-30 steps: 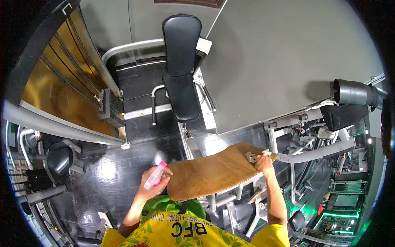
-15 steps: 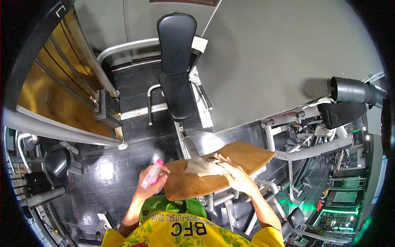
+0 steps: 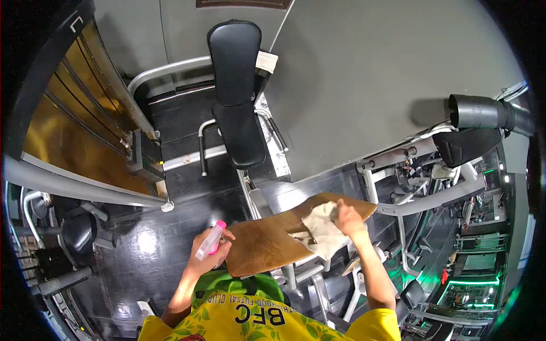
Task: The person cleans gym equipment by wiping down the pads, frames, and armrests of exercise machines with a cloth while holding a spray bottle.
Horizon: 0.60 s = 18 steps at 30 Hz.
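Note:
A curved brown wooden board (image 3: 259, 244) lies across in front of my body, part of a metal-framed machine. My left hand (image 3: 209, 250) is closed around a clear spray bottle (image 3: 212, 241) with a pink top, held upright at the board's left end. On the right half of the board, my right hand (image 3: 350, 219) grips a cream cloth (image 3: 324, 230), pressing it to the wood. Part of the cloth hangs over the board's near edge. A dark slot or handle opening shows beside the cloth.
Ahead stands a machine with a black padded seat (image 3: 244, 133) and backrest (image 3: 234, 62); a pale cloth (image 3: 267, 61) hangs beside it. A weight stack machine (image 3: 145, 153) is at left. More gym equipment with a black roller pad (image 3: 480, 112) fills the right, against a grey wall (image 3: 364, 79).
My right hand has slid the cloth rightward along the board, and the cloth has spread out over the near edge. My left hand and the bottle have stayed in place.

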{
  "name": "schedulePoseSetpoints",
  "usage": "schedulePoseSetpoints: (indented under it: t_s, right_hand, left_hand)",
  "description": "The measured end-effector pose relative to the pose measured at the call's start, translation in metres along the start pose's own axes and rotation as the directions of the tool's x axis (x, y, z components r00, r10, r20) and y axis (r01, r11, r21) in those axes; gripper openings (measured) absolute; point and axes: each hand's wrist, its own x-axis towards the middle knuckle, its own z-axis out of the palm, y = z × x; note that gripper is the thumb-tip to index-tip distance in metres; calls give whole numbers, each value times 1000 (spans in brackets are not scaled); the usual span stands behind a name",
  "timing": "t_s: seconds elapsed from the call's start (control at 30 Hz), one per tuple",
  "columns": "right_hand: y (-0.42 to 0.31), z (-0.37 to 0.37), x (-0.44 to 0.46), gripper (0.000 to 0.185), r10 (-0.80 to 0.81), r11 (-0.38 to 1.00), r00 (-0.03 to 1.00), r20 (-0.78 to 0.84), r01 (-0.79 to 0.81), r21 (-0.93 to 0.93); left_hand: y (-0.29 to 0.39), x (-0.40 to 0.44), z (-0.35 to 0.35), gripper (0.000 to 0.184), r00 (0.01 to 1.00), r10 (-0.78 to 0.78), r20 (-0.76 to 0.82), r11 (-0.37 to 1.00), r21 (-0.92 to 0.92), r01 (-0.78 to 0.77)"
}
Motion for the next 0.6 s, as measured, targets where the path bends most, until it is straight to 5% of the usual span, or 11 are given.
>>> schedulePoseSetpoints:
  t_s: [0.03,0.17,0.23,0.27,0.3,0.33,0.37,0.4,0.43,0.53,0.6]
  right_hand:
    - [26,49,2,36,-208,935,976,-71,177,-309]
    - [-2,37,9,45,-269,854,960,-83,198,-481]
    - [-23,-3,5,51,-203,913,929,309,294,-283]
    - [-14,9,6,51,-204,912,928,310,296,-285]
    - [0,32,6,56,-265,962,843,469,200,184]
    - [9,45,5,62,-388,810,731,561,-19,586]
    - [6,43,0,62,-389,812,727,565,-18,583]
    - [-3,34,-10,64,-390,916,748,537,258,306]
    - [-6,29,-15,66,-404,877,763,505,480,-25]
    - [6,36,-2,62,-231,963,817,528,270,3]
    - [9,16,-5,49,-261,946,851,456,320,-57]
  left_hand:
    - [0,-1,0,16,1000,1,1,1000,0,-1]
    - [-4,-6,-2,15,999,2,-37,999,34,-1]
    - [-4,-7,-1,15,999,-1,-50,1000,29,2]
    - [-3,-7,2,15,996,36,-86,999,43,-33]
    - [-3,-6,4,16,990,73,-121,996,58,-66]
    - [-5,-6,3,16,990,70,-125,996,55,-64]
    - [-8,-7,1,17,995,45,-85,997,68,-39]
    - [-9,-7,1,18,999,19,-44,996,83,-15]
    - [-10,-6,4,18,999,15,-42,997,82,-12]
    - [-12,-3,13,21,997,-7,-74,1000,16,8]
    - [-14,0,16,23,996,85,-27,984,161,-80]
